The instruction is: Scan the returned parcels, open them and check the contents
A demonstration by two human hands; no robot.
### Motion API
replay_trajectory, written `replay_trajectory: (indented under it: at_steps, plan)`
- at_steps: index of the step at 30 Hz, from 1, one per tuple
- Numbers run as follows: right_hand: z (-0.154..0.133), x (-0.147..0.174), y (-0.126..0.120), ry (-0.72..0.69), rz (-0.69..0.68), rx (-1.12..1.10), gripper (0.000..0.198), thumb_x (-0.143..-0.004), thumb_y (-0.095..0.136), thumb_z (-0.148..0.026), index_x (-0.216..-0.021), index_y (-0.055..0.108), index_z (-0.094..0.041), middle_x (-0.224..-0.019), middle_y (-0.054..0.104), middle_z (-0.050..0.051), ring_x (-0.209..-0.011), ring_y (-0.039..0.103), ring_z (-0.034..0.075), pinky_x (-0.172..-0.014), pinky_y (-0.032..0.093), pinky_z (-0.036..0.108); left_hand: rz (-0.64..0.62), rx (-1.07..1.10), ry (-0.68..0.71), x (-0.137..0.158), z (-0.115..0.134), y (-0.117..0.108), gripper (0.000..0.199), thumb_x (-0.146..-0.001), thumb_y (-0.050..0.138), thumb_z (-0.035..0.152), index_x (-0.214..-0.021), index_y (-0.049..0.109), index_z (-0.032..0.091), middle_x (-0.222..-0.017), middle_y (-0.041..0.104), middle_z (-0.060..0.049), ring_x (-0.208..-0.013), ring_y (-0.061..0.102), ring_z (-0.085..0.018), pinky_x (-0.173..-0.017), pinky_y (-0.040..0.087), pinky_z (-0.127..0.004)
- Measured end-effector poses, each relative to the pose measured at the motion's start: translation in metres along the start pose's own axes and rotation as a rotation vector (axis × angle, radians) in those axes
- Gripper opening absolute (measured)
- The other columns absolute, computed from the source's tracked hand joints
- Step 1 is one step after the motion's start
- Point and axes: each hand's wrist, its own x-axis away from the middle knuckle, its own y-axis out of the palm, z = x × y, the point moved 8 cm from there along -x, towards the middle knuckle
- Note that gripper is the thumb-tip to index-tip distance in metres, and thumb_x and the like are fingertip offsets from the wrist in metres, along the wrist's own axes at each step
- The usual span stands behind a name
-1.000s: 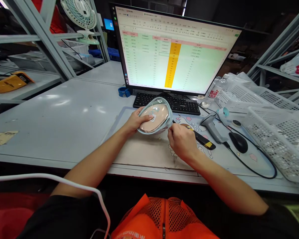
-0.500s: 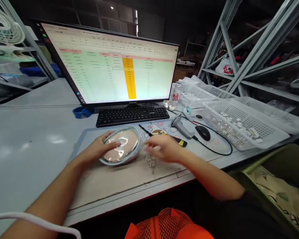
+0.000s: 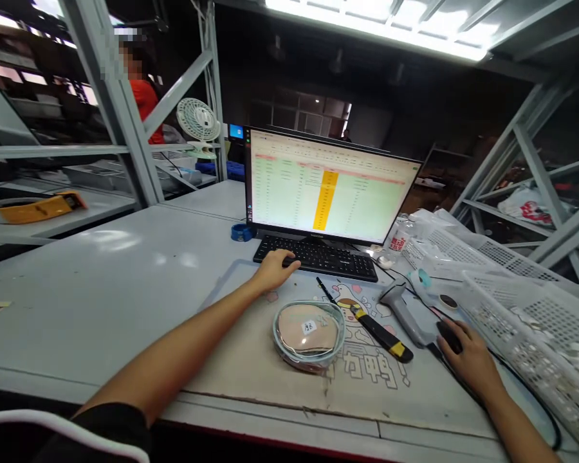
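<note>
My left hand (image 3: 274, 270) rests at the near left edge of the black keyboard (image 3: 340, 262), fingers stretched over the keys and holding nothing. My right hand (image 3: 473, 363) is wrapped over a black computer mouse (image 3: 450, 335) on the right of the desk mat. Between the hands lies a clear oval pouch (image 3: 289, 323) with a pale blue rim. Something beige is inside it, and a small white label with handwriting sits on top. Beyond the keyboard, a monitor (image 3: 289, 193) displays a spreadsheet with one orange column.
A black and yellow utility knife (image 3: 381, 335), a black pen (image 3: 325, 289) and a grey barcode scanner (image 3: 406, 315) lie on the printed mat. White perforated baskets (image 3: 492, 292) line the right side. A blue tape roll (image 3: 241, 233) stands by the monitor. Another person (image 3: 147, 106) is far left.
The pouch has left my left hand and now lies on the mat. My left hand has moved to the keyboard, my right hand to the mouse. The view has swung left and up.
</note>
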Motion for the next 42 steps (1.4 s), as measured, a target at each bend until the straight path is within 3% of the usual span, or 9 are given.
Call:
replay_trajectory:
  at_steps: [2, 4, 8, 15, 20, 26, 36, 42]
  plan:
    - [0.003, 0.002, 0.001, 0.030, 0.025, 0.049, 0.060, -0.090, 0.049, -0.060, -0.133, 0.069, -0.024, -0.135, 0.064, 0.016, -0.121, 0.066, 0.041, -0.104, 0.055, 0.057, 0.081, -0.092, -0.097, -0.009, -0.024, 0.002, 0.059, -0.097, 0.054, 0.052, -0.139, 0.063, 0.012, -0.152, 0.056, -0.021, -0.142, 0.047, -0.042, -0.121, 0.037, -0.059]
    - [0.004, 0.004, 0.000, 0.079, 0.041, 0.082, 0.058, -0.091, 0.047, -0.058, -0.133, 0.070, -0.025, -0.135, 0.064, 0.015, -0.118, 0.068, 0.040, -0.099, 0.058, 0.057, 0.081, -0.147, -0.137, -0.011, -0.043, 0.011, 0.070, -0.095, 0.057, 0.053, -0.150, 0.054, 0.010, -0.165, 0.040, -0.023, -0.152, 0.032, -0.048, -0.124, 0.027, -0.065]
    - [0.003, 0.009, -0.005, 0.132, 0.020, 0.098, 0.054, -0.090, 0.046, -0.057, -0.130, 0.069, -0.030, -0.135, 0.065, 0.012, -0.113, 0.070, 0.039, -0.091, 0.060, 0.054, -0.012, -0.306, -0.096, -0.008, -0.064, 0.033, 0.077, -0.099, 0.051, 0.062, -0.162, 0.043, 0.018, -0.175, 0.025, -0.014, -0.161, 0.015, -0.043, -0.131, 0.011, -0.060]
    - [0.005, 0.010, -0.007, 0.146, -0.057, 0.100, 0.058, -0.086, 0.046, -0.064, -0.128, 0.069, -0.031, -0.138, 0.066, 0.010, -0.116, 0.070, 0.040, -0.087, 0.059, 0.055, -0.084, -0.349, -0.109, -0.009, -0.071, 0.040, 0.081, -0.101, 0.043, 0.067, -0.164, 0.039, 0.017, -0.175, 0.025, -0.014, -0.162, 0.014, -0.043, -0.132, 0.007, -0.059]
    - [0.008, 0.009, -0.006, 0.205, -0.103, 0.105, 0.061, -0.085, 0.046, -0.067, -0.128, 0.071, -0.031, -0.140, 0.066, 0.010, -0.113, 0.071, 0.040, -0.073, 0.059, 0.050, -0.087, -0.336, -0.100, -0.008, -0.070, 0.040, 0.082, -0.101, 0.042, 0.068, -0.165, 0.038, 0.017, -0.175, 0.026, -0.015, -0.162, 0.014, -0.043, -0.132, 0.008, -0.060]
    - [0.011, 0.008, -0.005, 0.158, -0.067, 0.103, 0.058, -0.085, 0.046, -0.066, -0.125, 0.071, -0.032, -0.137, 0.066, 0.010, -0.117, 0.069, 0.040, -0.081, 0.058, 0.054, -0.079, -0.337, -0.097, -0.007, -0.069, 0.039, 0.081, -0.101, 0.043, 0.067, -0.164, 0.039, 0.016, -0.174, 0.027, -0.016, -0.161, 0.016, -0.043, -0.132, 0.010, -0.060]
    - [0.013, 0.007, -0.005, 0.211, -0.090, 0.077, 0.067, -0.082, 0.045, -0.072, -0.130, 0.064, -0.029, -0.136, 0.066, 0.013, -0.116, 0.069, 0.045, -0.088, 0.059, 0.059, -0.076, -0.344, -0.091, -0.007, -0.069, 0.039, 0.080, -0.101, 0.045, 0.064, -0.163, 0.040, 0.014, -0.174, 0.028, -0.016, -0.161, 0.017, -0.043, -0.132, 0.010, -0.059]
    - [0.015, 0.007, -0.001, 0.204, -0.102, 0.051, 0.060, -0.084, 0.045, -0.070, -0.126, 0.063, -0.031, -0.133, 0.067, 0.013, -0.111, 0.070, 0.046, -0.086, 0.058, 0.063, -0.076, -0.353, -0.090, -0.007, -0.068, 0.038, 0.080, -0.100, 0.046, 0.065, -0.163, 0.040, 0.015, -0.173, 0.028, -0.015, -0.161, 0.018, -0.042, -0.133, 0.011, -0.058]
